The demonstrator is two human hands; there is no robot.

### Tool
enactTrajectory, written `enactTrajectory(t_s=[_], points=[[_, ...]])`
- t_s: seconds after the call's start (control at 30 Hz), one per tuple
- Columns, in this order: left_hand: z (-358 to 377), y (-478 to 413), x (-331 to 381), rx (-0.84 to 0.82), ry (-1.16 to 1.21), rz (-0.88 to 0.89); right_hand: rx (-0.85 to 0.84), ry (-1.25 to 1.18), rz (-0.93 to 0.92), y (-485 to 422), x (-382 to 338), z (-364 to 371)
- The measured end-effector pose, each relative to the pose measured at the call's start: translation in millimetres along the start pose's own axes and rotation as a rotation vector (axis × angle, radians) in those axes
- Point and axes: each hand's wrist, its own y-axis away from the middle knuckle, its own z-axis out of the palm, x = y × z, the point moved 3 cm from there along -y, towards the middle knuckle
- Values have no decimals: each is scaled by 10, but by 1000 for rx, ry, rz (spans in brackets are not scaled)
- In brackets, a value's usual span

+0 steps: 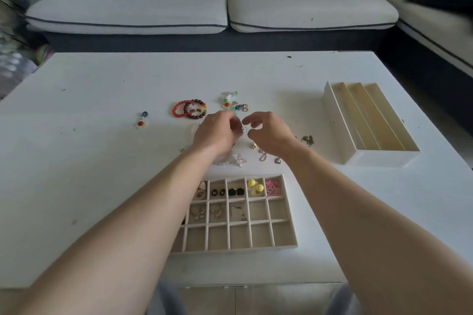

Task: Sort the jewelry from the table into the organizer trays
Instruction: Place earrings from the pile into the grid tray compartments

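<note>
Left hand (217, 133) pinches a thin wire earring hook (245, 130) over the table (102, 161). Right hand (268, 133) is loosely curled beside it, apparently holding nothing. Hook likely light, bendy, snag-prone; best held at its bend. Grid tray (243, 249) lies nearer the person.

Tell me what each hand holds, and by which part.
The left hand pinches a thin wire earring hook by its lower end, and the fingertips hide the rest. The right hand hovers beside it, thumb and finger apart, holding nothing visible.

Left hand (216, 133) and right hand (271, 133) bare, forearms (143, 225) bare, grey trouser legs (167, 300)
</note>
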Motion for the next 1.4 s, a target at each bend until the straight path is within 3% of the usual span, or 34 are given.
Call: enactTrajectory(t_s=[0.33,0.73,1.03,1.27,1.4], points=[[-404,360,43,-68,450,-42,-126,-441,-79,288,-201,-27],[-591,744,88,-327,833,-175,-150,-554,-25,617,-290,-253],[-560,842,80,-441,707,-172,-120,-611,-25,652,-246,-302],[-546,773,138,-250,691,-135,-148,-584,-43,662,-288,-260],[-532,769,180,-232,699,-107,-141,-519,-63,658,-295,-251]])
